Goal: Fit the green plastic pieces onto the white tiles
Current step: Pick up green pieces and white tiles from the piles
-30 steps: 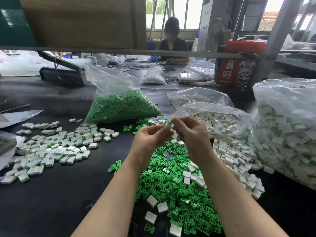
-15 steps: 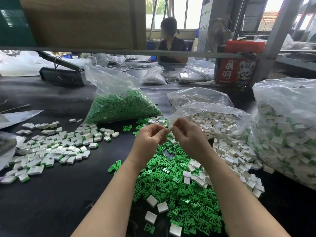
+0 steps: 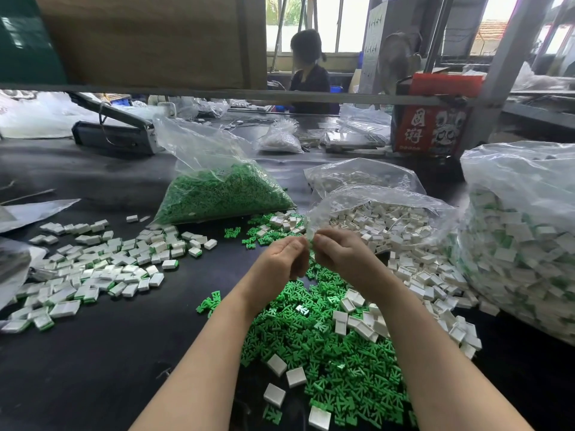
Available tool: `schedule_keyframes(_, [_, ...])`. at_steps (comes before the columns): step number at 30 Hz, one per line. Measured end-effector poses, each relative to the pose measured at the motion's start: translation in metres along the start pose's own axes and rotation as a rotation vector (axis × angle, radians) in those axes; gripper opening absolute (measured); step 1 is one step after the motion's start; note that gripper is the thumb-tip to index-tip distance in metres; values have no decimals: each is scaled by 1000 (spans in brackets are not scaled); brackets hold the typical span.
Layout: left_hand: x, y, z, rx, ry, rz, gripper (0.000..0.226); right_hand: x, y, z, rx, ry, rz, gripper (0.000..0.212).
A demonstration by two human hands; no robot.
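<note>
My left hand point(image 3: 281, 262) and my right hand point(image 3: 340, 255) meet fingertip to fingertip above the pile of loose green plastic pieces point(image 3: 329, 346). Their fingers are curled together around something small, which the fingers hide. Loose white tiles point(image 3: 413, 275) spill from an open clear bag point(image 3: 389, 213) just behind my right hand. A spread of white tiles with green showing at their edges point(image 3: 102, 262) lies on the black table to the left.
A clear bag of green pieces point(image 3: 217, 194) stands behind my hands. A large bag of tiles point(image 3: 522, 237) fills the right side. A red carton point(image 3: 432, 119) and a person sit at the far side of the black table point(image 3: 93, 353).
Both hands have sunk a little lower and nearer, staying pressed together at the fingertips. The piles and bags have not moved.
</note>
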State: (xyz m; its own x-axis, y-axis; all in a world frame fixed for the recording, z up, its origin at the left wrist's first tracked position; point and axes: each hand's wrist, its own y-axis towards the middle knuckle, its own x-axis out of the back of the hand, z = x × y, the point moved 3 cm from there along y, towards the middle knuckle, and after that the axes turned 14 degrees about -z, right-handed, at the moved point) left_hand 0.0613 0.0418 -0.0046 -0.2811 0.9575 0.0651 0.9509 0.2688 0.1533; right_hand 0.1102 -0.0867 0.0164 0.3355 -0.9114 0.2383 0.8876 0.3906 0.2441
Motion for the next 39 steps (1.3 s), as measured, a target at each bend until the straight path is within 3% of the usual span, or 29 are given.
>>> schedule_keyframes(8, [3, -2, -2, 33, -51, 152, 36, -2, -5, -5, -138, 113, 165, 33])
schedule_keyframes(15, [10, -1, 3, 49, -18, 245, 29, -2, -7, -7, -203, 208, 210, 38])
schedule_keyframes(18, [9, 0, 6, 68, 29, 264, 27, -3, -7, -10, -211, 159, 244, 23])
schedule_keyframes(26, [3, -4, -2, 28, -61, 218, 26, -1, -6, -9, -189, 223, 231, 20])
schedule_keyframes(29, [2, -4, -8, 8, -112, 189, 32, -2, -7, -10, -306, 393, 237, 31])
schedule_keyframes(34, [-1, -3, -9, 54, -220, 156, 16, -6, -8, -16, -454, 525, 254, 38])
schedule_keyframes(39, [5, -3, -14, -92, -40, 84, 24, -7, -6, -20, -515, 574, 256, 34])
